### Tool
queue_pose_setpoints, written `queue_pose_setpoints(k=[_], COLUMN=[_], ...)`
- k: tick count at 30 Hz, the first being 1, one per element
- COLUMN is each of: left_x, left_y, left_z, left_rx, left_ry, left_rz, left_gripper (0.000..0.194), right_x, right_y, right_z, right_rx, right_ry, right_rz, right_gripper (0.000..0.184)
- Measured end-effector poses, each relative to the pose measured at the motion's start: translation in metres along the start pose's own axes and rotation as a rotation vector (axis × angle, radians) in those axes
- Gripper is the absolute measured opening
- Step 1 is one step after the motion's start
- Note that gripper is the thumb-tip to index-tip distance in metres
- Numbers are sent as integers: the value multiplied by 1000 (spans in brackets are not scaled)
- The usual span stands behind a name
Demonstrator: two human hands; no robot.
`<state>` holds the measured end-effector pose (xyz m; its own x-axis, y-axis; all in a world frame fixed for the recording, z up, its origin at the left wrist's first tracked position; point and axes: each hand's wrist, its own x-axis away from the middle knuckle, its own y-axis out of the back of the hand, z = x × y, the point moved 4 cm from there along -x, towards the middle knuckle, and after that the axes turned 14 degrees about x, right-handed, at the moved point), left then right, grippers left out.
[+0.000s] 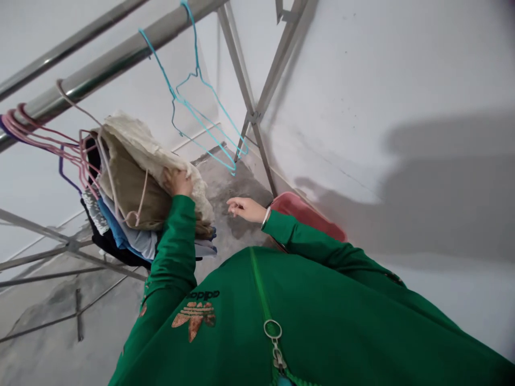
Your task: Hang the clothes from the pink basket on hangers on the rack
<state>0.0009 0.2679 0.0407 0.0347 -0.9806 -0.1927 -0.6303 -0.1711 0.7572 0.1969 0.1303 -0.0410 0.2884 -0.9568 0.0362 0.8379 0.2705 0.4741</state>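
Note:
My right hand [177, 182] grips the edge of a cream cloth garment [137, 145] at the front of a bunch of clothes on hangers. Below it hang a brown garment [129, 187], a blue one [115, 228] and a black one [107, 244]. Pink wire hangers [44, 139] hook over a steel rail [108, 67], with the garments hanging from them. My left hand [245, 209] is open and holds nothing, its fingers pointing at the clothes. A pale band circles that wrist. Two teal wire hangers [197, 102] hang empty to the right of the clothes.
A stainless steel drying rack [253, 115] with angled legs stands over a stained concrete floor [229, 198]. A red plastic basin [306, 217] sits against the white wall [362, 96], just past my left hand. My green zip jacket [257, 316] fills the bottom of the view.

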Motion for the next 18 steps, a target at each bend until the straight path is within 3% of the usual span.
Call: queue_pose_setpoints(k=[3,8,10,14,16,18], left_x=[-2,4,21,75,101,120], left_y=[-27,-30,-25,-10,6,32], left_z=[5,-10,-22,-50,-65,-77], left_rx=[-61,12,61,201,336,398], left_ry=[84,-18,-86,-222,-345,-482], left_rz=[174,306,341,416,477,526], left_gripper=[20,20,20,31,38,40], right_x=[8,11,3,-26,-44,-59], right_y=[-2,0,6,18,15,6], right_z=[-26,-46,-36,11,35,54], right_rx=[47,99,119,180,122,-24], right_ry=[-63,-98,3,325,422,487], right_rz=[11,10,-63,-277,-278,-190], right_gripper=[24,29,48,111,124,121])
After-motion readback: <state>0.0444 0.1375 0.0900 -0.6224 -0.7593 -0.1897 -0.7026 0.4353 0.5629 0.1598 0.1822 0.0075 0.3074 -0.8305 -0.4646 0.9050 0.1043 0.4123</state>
